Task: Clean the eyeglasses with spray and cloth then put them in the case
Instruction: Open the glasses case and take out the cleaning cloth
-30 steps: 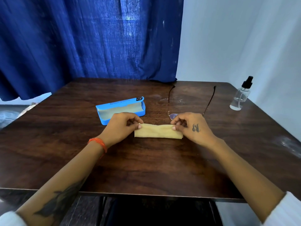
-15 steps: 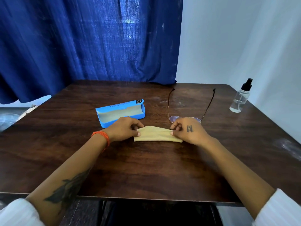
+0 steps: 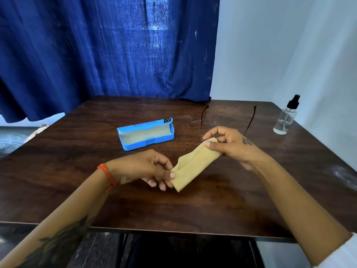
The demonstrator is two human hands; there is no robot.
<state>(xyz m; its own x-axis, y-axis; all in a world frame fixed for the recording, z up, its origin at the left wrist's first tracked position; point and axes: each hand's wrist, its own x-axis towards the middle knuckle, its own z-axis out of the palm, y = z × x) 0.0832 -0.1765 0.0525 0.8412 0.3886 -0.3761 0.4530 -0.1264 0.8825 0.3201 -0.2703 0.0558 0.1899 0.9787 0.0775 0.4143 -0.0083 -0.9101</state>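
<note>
A folded yellow cloth (image 3: pixel 195 163) hangs stretched between my hands, just above the table. My left hand (image 3: pixel 146 169) pinches its near end and my right hand (image 3: pixel 229 144) pinches its far end. The eyeglasses (image 3: pixel 251 120) lie on the table behind my right hand with their arms open and pointing away; my hand hides the lenses. The blue case (image 3: pixel 144 134) lies open to the left of the glasses, with nothing inside. A clear spray bottle (image 3: pixel 286 118) with a black top stands at the far right.
The dark wooden table (image 3: pixel 77 171) has its near edge close to me. A blue curtain (image 3: pixel 108 47) hangs behind the table and a white wall (image 3: pixel 289 45) rises on the right.
The cloth has left the table top and now slants between my hands. My left hand came nearer to me and my right hand rose and moved away.
</note>
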